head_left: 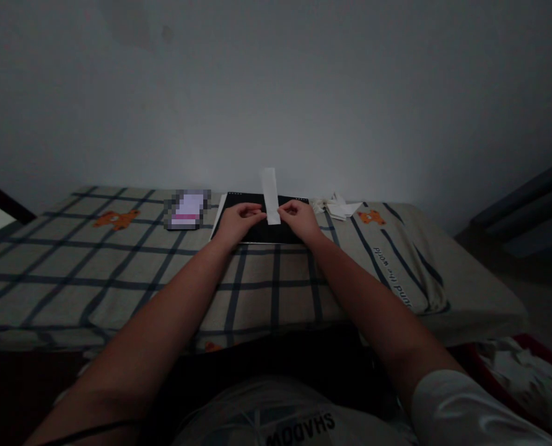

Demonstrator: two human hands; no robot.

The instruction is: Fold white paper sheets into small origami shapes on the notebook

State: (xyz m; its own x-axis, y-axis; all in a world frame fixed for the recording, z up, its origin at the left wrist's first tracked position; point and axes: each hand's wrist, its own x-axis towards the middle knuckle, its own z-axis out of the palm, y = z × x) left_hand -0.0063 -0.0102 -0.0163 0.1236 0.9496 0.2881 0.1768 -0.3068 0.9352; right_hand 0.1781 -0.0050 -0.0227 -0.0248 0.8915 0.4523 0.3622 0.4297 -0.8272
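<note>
The paper strip (271, 197) hides part of the black pad (272, 233)

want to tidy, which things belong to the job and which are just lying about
Likely the job:
- white paper strip, held by left hand and right hand
- black pad beneath

Apparently lying about:
- phone
- white paper pieces
- red container of papers

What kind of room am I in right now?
Probably a bedroom at home, though I can't be sure: a checked cloth printed with orange bears covers what looks like a bed, beside a grey wall.
</note>
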